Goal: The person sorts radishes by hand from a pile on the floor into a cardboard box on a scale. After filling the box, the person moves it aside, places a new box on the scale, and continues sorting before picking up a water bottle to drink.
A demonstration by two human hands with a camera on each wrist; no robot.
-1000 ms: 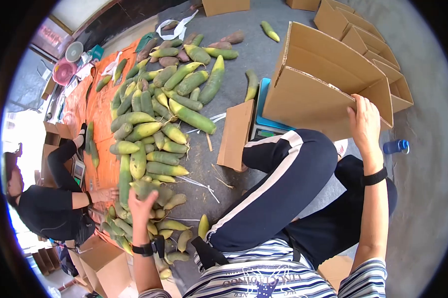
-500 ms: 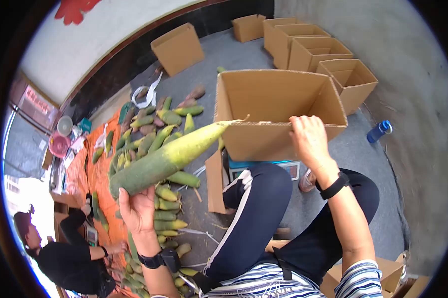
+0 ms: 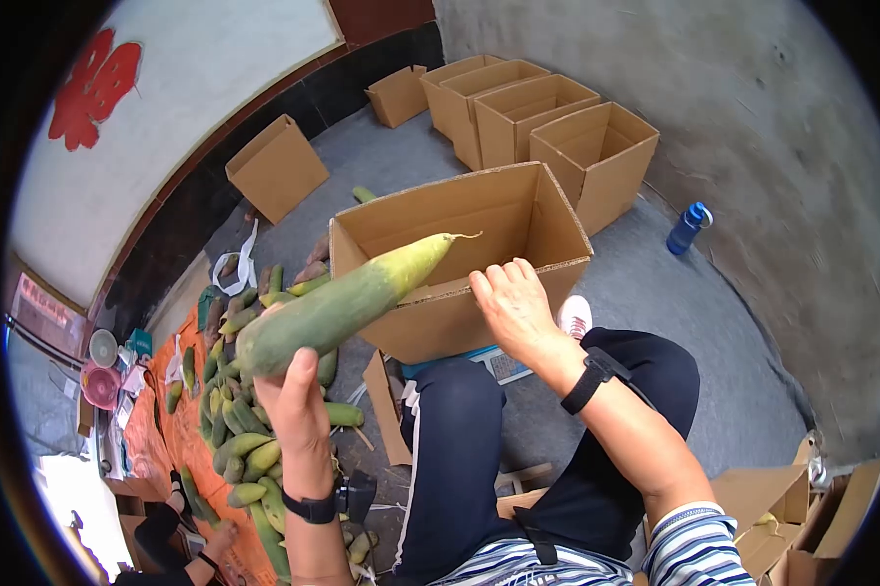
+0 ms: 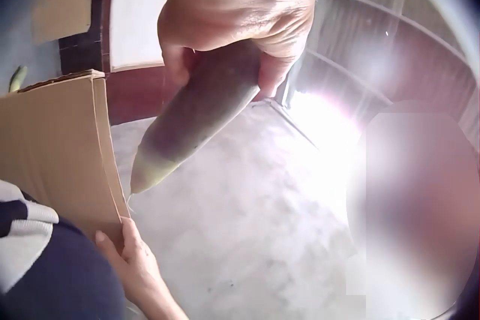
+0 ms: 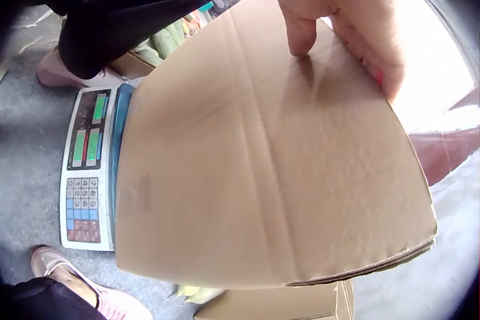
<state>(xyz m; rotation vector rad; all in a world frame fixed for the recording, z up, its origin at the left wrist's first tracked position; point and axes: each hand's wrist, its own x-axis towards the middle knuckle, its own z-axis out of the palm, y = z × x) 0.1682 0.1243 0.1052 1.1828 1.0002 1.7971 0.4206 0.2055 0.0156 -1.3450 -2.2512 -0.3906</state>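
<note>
A large green radish (image 3: 332, 313) with a yellowish tapered tip and thin root is tilted over the near side of an open cardboard box (image 3: 430, 327). My left hand (image 3: 298, 405) grips its thick end; in the left wrist view, thumb and fingers (image 4: 274, 76) go round the radish (image 4: 199, 106). My right hand (image 3: 520, 311) holds the box's near rim, fingers over the edge and thumb outside against the wall, as the right wrist view shows. Beneath the box sits a digital scale (image 5: 88, 170) with lit green displays. The box's floor is hidden behind its near wall.
Several radishes (image 3: 249, 454) lie heaped on an orange sheet (image 3: 147, 430) to the left, where another person's arm (image 3: 215, 547) reaches in. Open cardboard boxes (image 3: 596, 186) line the back wall. A blue bottle (image 3: 689, 230) stands on the right. A cardboard flap (image 3: 386, 410) is beside my knee.
My left hand has lifted the radish from the heap and carried it over the box's near side. My right hand has stayed on the box rim. The head view has turned right.
</note>
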